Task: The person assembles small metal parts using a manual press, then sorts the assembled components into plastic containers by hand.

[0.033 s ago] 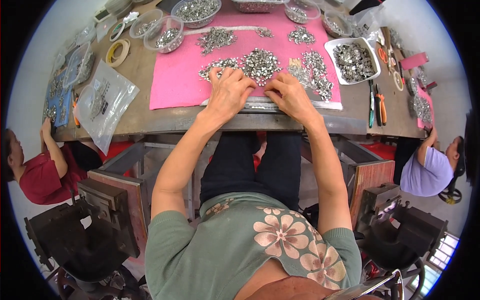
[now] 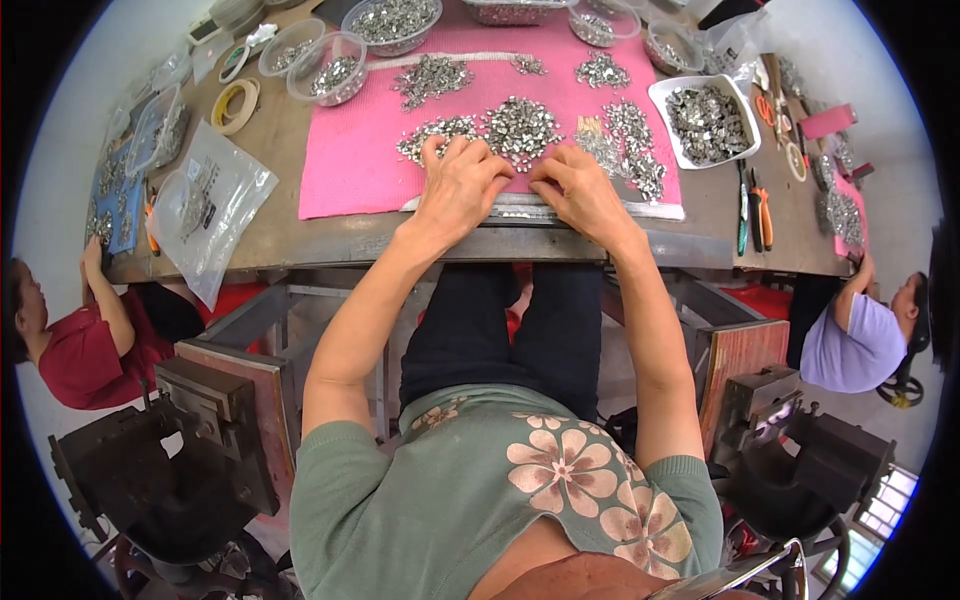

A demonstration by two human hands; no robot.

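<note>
Your left hand (image 2: 455,190) and right hand (image 2: 585,195) face each other over the near edge of the pink mat (image 2: 350,155), just apart, fingers curled and each thumb drawn in to the fingertips; they look set to a fine pinch, but you cannot tell what, if anything, is between the fingertips. The metal bar (image 2: 521,212) lies between and below your hands, along the mat's near edge; whether they touch it is hidden.

Just beyond your fingers is the middle pile (image 2: 520,133) of small silvery pieces; the left pile (image 2: 455,126) lies partly behind your left hand; the right pile (image 2: 630,140) spreads to the right of your right hand; the far pile (image 2: 432,80) sits toward the far left of the mat.

To the right, the white tray (image 2: 715,161) holds more pieces, with orange-handled pliers (image 2: 766,225) near it on the counter (image 2: 275,232); at the far left, the clear bowl (image 2: 342,97) also holds pieces; nearer on that side lie a roll of tape (image 2: 253,98) and a clear bag (image 2: 235,185); a person in red (image 2: 95,350) sits at the left, another in lavender (image 2: 855,345) at the right.
</note>
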